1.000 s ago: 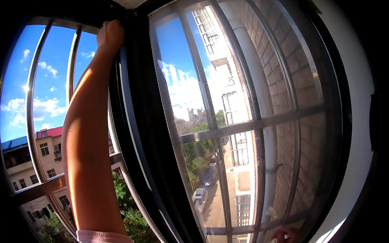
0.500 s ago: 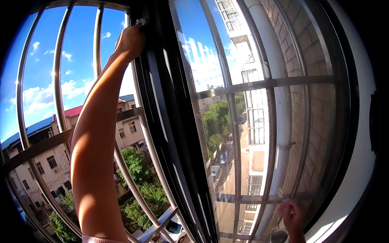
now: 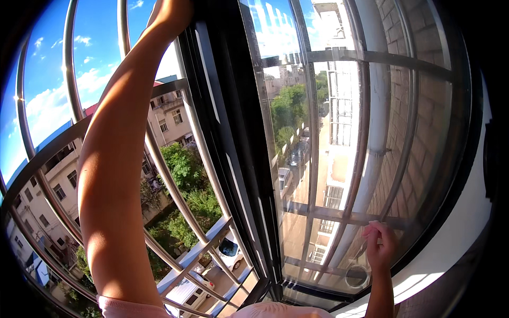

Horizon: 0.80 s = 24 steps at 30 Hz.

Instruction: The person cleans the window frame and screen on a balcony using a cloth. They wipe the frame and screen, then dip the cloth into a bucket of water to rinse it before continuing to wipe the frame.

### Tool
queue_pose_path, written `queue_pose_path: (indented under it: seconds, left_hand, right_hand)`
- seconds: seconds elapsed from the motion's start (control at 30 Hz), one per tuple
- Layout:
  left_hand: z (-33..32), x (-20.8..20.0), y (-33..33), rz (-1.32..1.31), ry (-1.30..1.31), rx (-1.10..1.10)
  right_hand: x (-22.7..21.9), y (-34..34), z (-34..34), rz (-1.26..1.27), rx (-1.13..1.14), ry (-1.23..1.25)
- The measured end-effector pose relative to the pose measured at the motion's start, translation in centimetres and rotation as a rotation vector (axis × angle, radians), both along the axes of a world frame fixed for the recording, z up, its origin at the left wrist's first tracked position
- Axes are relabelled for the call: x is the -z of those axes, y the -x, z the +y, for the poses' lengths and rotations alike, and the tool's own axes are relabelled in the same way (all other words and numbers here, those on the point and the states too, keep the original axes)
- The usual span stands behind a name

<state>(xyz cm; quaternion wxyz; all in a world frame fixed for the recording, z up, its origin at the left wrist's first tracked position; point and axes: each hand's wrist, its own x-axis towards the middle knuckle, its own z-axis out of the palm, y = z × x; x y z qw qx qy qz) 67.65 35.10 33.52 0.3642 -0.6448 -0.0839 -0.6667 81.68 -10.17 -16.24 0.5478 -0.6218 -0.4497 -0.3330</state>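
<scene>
My left arm stretches up across the barred opening. My left hand [image 3: 174, 11] is cut off by the top edge, beside the black window frame [image 3: 225, 132]; its fingers are out of view, so what it holds cannot be seen. Low on the right, my right hand [image 3: 380, 246] is raised in front of the window pane [image 3: 297, 180], with its fingers curled together. Whatever may lie between those fingers is too small to make out. Close to its left, a round ring-shaped thing [image 3: 357, 276] shows low against the glass.
Metal security bars [image 3: 159, 164] cross the opening on the left, with a flat crossbar [image 3: 47, 151]. Outside and far below stand trees [image 3: 183, 167], a pale building [image 3: 63, 183] and parked white vehicles [image 3: 185, 290]. A white sill [image 3: 424, 278] curves along the lower right.
The view has tilted down, so the scene sits higher. My left hand, earlier closed on a small crumpled grey thing at the frame, is now partly past the top edge. More of my right forearm shows.
</scene>
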Motion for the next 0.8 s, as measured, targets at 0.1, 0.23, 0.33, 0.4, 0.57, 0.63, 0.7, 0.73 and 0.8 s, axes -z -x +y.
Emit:
queue_pose_path:
  seconds: [0.1, 0.23, 0.33, 0.4, 0.57, 0.63, 0.7, 0.73, 0.8]
  left_hand:
    - [-3.7, 9.2, -2.9, 0.127, 0.172, 0.24]
    - [-4.7, 21.0, -0.6, 0.13, 0.034, 0.311]
    - [-13.2, 30.0, 0.9, 0.154, 0.42, 0.271]
    - [-14.0, 35.4, 2.1, 0.139, 0.549, 0.337]
    - [-16.2, 48.1, 3.1, 0.232, 0.893, 0.363]
    - [-16.2, 53.0, 3.2, 0.216, 0.947, 0.426]
    - [-17.0, 57.3, 3.5, 0.207, 1.047, 0.461]
    - [-17.0, 60.0, 3.6, 0.197, 1.13, 0.471]
    - [-17.6, 63.5, 3.5, 0.12, 1.344, 0.525]
  right_hand:
    - [-0.1, 0.0, -1.5, -0.016, 0.119, 0.039]
    - [0.6, -0.7, -0.8, -0.094, 0.104, 0.072]
    - [1.2, -0.9, -0.7, -0.089, 0.127, 0.078]
    - [1.2, -0.7, -0.5, -0.092, 0.101, 0.076]
    - [1.5, -1.0, -0.7, -0.117, 0.082, 0.084]
    - [1.7, -1.1, -0.5, -0.147, 0.08, 0.075]
    - [1.4, -1.2, -0.2, -0.19, 0.089, 0.069]
    - [1.3, -1.2, -0.1, -0.207, 0.092, 0.067]
    - [1.6, -1.4, -0.1, -0.232, 0.103, 0.064]
